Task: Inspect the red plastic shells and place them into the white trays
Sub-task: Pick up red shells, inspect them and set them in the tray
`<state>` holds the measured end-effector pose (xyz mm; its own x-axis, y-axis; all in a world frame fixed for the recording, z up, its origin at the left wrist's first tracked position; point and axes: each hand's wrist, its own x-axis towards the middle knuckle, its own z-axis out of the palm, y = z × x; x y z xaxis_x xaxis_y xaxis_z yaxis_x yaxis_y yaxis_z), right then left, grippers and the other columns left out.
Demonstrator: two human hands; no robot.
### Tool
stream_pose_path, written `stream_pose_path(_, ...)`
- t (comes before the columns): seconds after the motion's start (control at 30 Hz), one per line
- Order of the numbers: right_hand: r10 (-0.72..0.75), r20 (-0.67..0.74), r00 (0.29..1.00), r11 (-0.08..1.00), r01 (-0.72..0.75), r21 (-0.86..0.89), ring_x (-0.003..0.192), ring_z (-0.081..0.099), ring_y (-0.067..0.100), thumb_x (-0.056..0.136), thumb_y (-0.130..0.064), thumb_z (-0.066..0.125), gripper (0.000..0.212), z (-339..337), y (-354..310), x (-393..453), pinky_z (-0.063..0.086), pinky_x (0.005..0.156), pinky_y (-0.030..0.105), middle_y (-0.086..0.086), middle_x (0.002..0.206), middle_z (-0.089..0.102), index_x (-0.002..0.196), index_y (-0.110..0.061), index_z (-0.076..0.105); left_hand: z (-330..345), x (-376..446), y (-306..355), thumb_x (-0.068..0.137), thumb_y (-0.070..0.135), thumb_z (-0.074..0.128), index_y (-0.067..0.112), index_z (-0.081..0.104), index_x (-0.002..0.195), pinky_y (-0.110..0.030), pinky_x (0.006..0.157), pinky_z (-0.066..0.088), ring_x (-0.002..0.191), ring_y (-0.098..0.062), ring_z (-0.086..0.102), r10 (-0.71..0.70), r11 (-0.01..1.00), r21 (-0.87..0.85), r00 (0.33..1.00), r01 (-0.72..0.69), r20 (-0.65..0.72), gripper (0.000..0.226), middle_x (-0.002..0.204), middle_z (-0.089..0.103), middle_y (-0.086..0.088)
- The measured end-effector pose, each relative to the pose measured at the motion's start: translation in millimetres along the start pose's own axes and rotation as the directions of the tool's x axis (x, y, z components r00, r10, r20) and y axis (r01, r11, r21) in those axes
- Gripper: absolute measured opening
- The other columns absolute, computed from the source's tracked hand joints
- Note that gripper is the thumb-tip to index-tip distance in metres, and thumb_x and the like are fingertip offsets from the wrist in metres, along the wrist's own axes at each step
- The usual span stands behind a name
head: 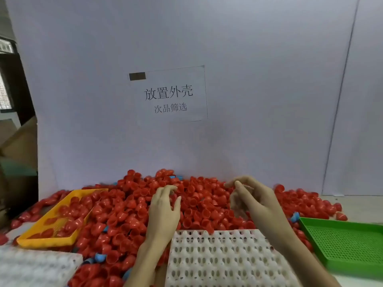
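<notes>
A big heap of red plastic shells [128, 206] covers the table against the white back wall. A white tray [223, 257] with rows of empty cells lies at the front centre. My left hand [164, 210] rests palm down on the heap, fingers curled into the shells at their tips; whether it holds one is hidden. My right hand [251, 195] hovers above the heap behind the tray, fingers loosely bent, thumb and forefinger near each other, with no shell visible between them.
A yellow tray [31, 240] holding several red shells sits tilted on the heap at left. A green perforated tray [339, 243] lies at right. A second white tray [37, 268] is at the front left. A few blue shells [99, 258] lie among the red.
</notes>
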<state>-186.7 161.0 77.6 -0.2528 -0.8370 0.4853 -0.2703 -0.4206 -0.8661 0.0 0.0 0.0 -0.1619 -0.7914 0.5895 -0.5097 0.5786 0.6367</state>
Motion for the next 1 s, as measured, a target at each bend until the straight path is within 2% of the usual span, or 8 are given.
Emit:
stream_pose_path(0.07,-0.002,0.024,1.0,0.999,0.003,-0.033,0.053,0.057,0.014,0.107,-0.026,0.05,0.024,1.1,7.9,9.2,0.048,0.053,0.026,0.008,0.068,0.068,0.105,-0.015,0.071,13.8,6.4,-13.5,0.102,0.025,0.066,0.017,0.06,0.142,-0.031,0.114,0.041,0.133,-0.015,0.048,-0.081,0.989,0.128,0.995,0.074,0.05,0.042,0.14,0.06,0.004)
stream_pose_path(0.13,0.007,0.046,0.999,0.999,-0.004,-0.049,0.053,0.058,0.012,0.109,-0.022,0.049,0.024,3.1,17.4,17.8,0.049,0.055,0.024,0.008,0.069,0.068,0.105,-0.015,0.072,26.1,6.5,-30.0,0.102,0.028,0.066,0.015,0.06,0.144,-0.032,0.113,0.041,0.136,-0.02,0.046,-0.12,0.972,0.213,0.989,0.1,0.084,0.045,0.14,0.062,0.0)
stream_pose_path(0.27,0.007,0.072,0.997,1.0,-0.005,-0.03,0.056,0.062,0.016,0.108,-0.026,0.049,0.026,2.1,26.7,26.0,0.048,0.051,0.025,0.01,0.073,0.07,0.101,-0.022,0.074,38.6,5.3,-51.1,0.096,0.02,0.075,0.013,0.074,0.123,-0.025,0.094,0.05,0.113,-0.014,0.055,-0.077,0.97,0.231,0.997,0.072,0.016,0.028,0.114,0.07,0.005)
stream_pose_path(0.4,0.021,0.086,0.996,1.0,-0.019,-0.019,0.058,0.062,0.018,0.104,-0.035,0.049,0.028,2.3,32.3,29.4,0.048,0.05,0.026,0.008,0.072,0.07,0.097,-0.027,0.075,39.3,12.8,-56.7,0.092,0.028,0.08,0.022,0.073,0.101,-0.017,0.077,0.044,0.095,-0.009,0.055,-0.114,0.977,0.182,0.993,0.107,0.027,0.012,0.094,0.063,0.012)
stream_pose_path(0.6,0.071,0.099,0.993,0.997,-0.07,-0.015,0.058,0.063,0.019,0.106,-0.031,0.049,0.029,2.3,37.6,29.3,0.048,0.05,0.024,0.009,0.073,0.07,0.096,-0.025,0.075,33.6,20.3,-65.6,0.089,0.014,0.082,0.03,0.06,0.09,-0.015,0.061,0.048,0.066,-0.005,0.059,-0.174,0.976,0.163,0.968,0.145,0.178,0.027,0.08,0.064,0.01)
stream_pose_path(0.7,0.091,0.11,0.99,0.996,-0.092,0.003,0.058,0.063,0.02,0.108,-0.026,0.048,0.029,2.9,38.4,27.9,0.048,0.049,0.024,0.008,0.072,0.069,0.099,-0.018,0.074,26.3,21.3,-60.2,0.084,0.013,0.087,0.031,0.062,0.09,-0.018,0.062,0.055,0.065,-0.005,0.061,-0.185,0.977,0.139,0.963,0.16,0.195,0.031,0.079,0.065,0.009)
stream_pose_path(0.83,0.089,0.112,0.99,0.996,-0.089,-0.005,0.058,0.063,0.019,0.107,-0.027,0.048,0.028,3.2,38.0,28.2,0.048,0.049,0.023,0.008,0.072,0.07,0.1,-0.018,0.074,5.0,30.4,-25.0,0.077,0.029,0.093,0.031,0.062,0.102,-0.007,0.064,0.044,0.083,0.003,0.058,-0.11,0.99,0.101,0.981,0.094,0.159,0.04,0.093,0.063,0.014)
stream_pose_path(1.0,0.003,0.089,0.996,0.998,0.003,-0.069,0.076,0.072,0.016,0.098,-0.038,0.061,0.027,9.3,34.7,25.5,0.057,0.06,0.025,0.001,0.099,0.072,0.124,-0.046,0.063,-31.8,28.1,57.5,0.075,0.046,0.09,0.038,0.067,0.098,-0.009,0.075,0.051,0.086,0.004,0.068,0.126,0.987,-0.13,0.967,-0.098,0.22,0.034,0.091,0.071,0.02)
